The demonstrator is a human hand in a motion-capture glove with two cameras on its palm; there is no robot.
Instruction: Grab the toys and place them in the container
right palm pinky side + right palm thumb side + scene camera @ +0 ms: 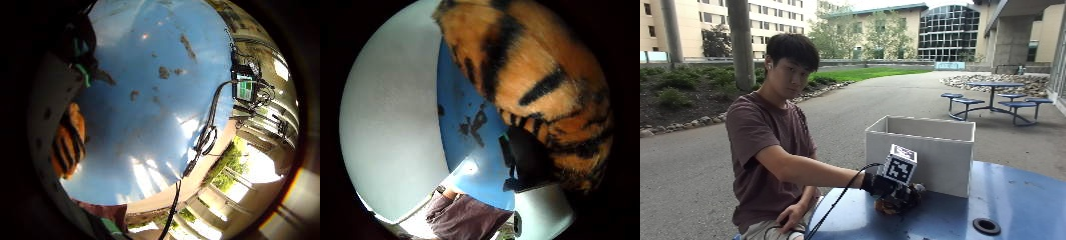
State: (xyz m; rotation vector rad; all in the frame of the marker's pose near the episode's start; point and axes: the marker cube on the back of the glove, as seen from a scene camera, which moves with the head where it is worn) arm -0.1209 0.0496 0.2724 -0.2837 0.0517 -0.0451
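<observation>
A person sits at a round blue table (1013, 200), the gloved right hand (887, 189) reaching out low over the tabletop with its fingers curled down round a striped orange-and-black plush tiger (901, 204); the toy sits directly under the palm, at or just above the table surface, though whether it touches the blue top cannot be told; in the thumb-side palm view the tiger (540, 85) fills much of the picture, pressed close against the palm, with a dark gloved finger lying across its fur; in the little-finger-side palm view only a striped edge of the tiger (67, 142) shows beside the hand. Just beyond the hand, on its far side from the person, stands the white open-topped container (933, 150), its near wall right behind the toy; the same white wall (390, 130) shows large next to the palm. The bare left hand (792, 218) rests down by the person's lap, fingers relaxed, well apart from the toy.
</observation>
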